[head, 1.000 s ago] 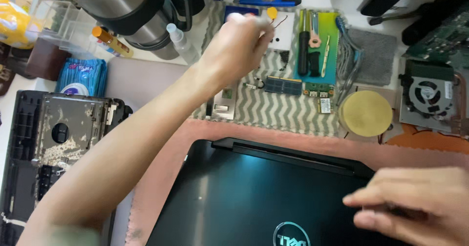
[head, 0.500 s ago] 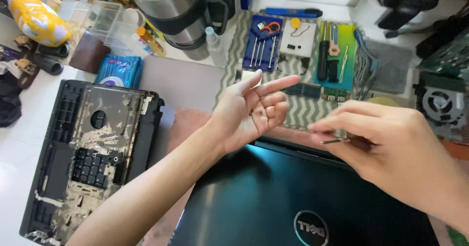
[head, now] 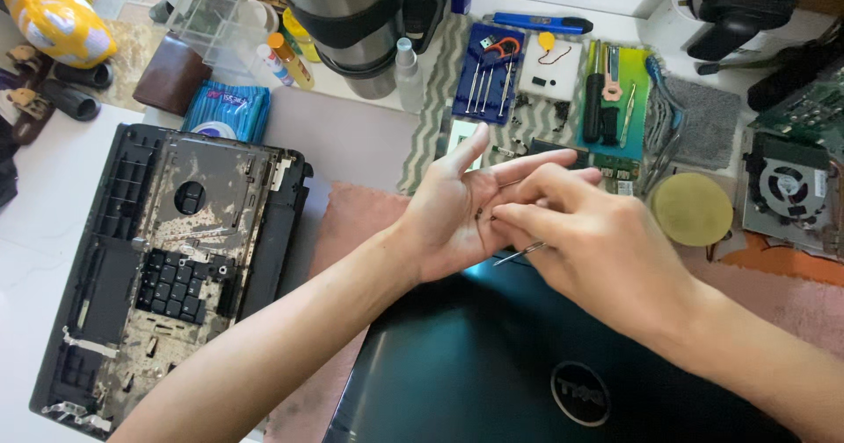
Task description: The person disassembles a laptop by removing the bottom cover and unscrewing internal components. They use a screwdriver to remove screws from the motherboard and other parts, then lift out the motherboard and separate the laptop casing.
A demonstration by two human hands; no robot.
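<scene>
Nearest, along the bench's front edge: a closed dark laptop lid [head: 492,373], glossy, lying on a pink mat [head: 352,223]. Just above its far edge, both hands meeting in mid-air. Left hand [head: 448,214] spread flat, palm up, fingers splayed, gripping nothing, cradling a few tiny dark specks [head: 479,213], likely screws, too small to tell for sure. Right hand [head: 598,250] closed, fingertips pinched down into that palm, slim metal tweezers [head: 523,251] tucked under the curled fingers and poking toward the left wrist. Judged step: sorting or picking small fasteners out of the open palm. Called for next: a level palm, a fine pinch, no tilt toward the lid. Left of the mat, a grimy stripped laptop base [head: 167,258], keyboard side showing, close to the bench's left edge. Farther back, on a zigzag-patterned mat [head: 440,100]: a blue case of precision screwdrivers [head: 488,74], a green tray of tools [head: 637,91], a round yellow disc [head: 692,207]. Toward the right edge, a cooling fan [head: 791,192]. At the far edge, a steel tumbler [head: 352,21], a small clear bottle [head: 407,74], a blue tissue pack [head: 224,113]. Open room: mainly the lid's broad top and the bare pink strip between lid and base; far side crowded, little margin there.
</scene>
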